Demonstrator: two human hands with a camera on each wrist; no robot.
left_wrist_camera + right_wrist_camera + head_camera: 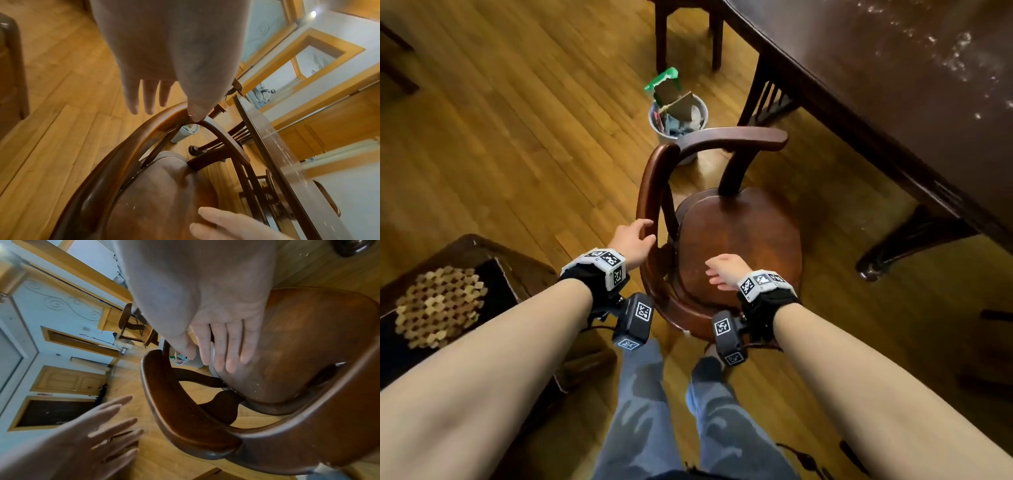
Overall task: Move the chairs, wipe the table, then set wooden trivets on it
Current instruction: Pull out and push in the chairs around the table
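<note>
Dark table (893,85) (smeared white) over plank floor (517,120).

Table (893,85) cut off; dustbin (678,116) contents perhaps cardboard.

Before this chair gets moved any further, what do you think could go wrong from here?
1. Neither hand grips the chair: the left hand lies open at the curved back rail and the right hand hovers open over the seat, so a pull might slip.
2. The wastebasket stands just beyond the chair back; swinging that way could tip it.
3. The table edge is near the armrest.
</note>
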